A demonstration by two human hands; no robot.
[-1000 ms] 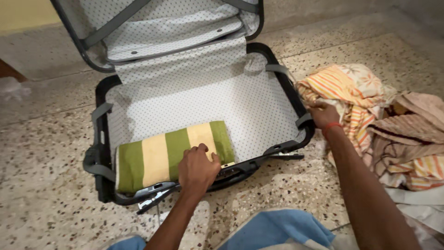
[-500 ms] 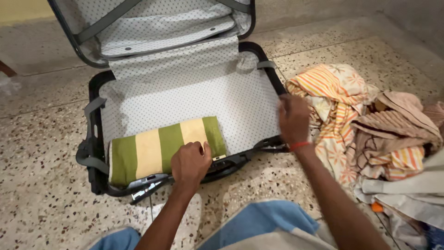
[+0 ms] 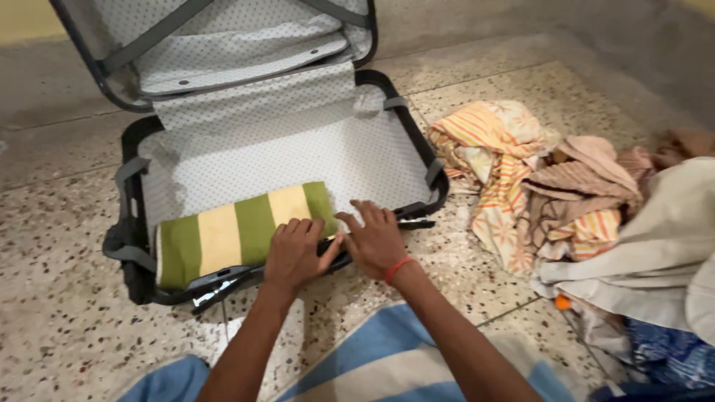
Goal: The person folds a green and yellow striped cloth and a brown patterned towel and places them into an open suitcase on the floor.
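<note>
Head view, taking the open suitcase [image 3: 141,141] on the speckled floor [image 3: 59,313] as the landmark. The folded striped towel [image 3: 223,237] lies inside the suitcase, along its near edge and toward its left end, its long axis running with that edge, left to right and slightly uphill. Both hands sit at the towel's right end. The left hand [image 3: 295,253] rests on top of that end, fingers curled down over the cloth, pressing rather than pinching; its grip is half closed and I cannot tell whether any fabric is caught in it. The right hand [image 3: 376,240], with a red band at the wrist, lies flat and spread on the dotted lining just right of the towel, holding nothing. The left hand is the nearer one.

The towel is thick, neatly folded, with broad green and cream stripes across its length. Right of the suitcase, apart from it, lies a heap of loose clothes [image 3: 536,186].
</note>
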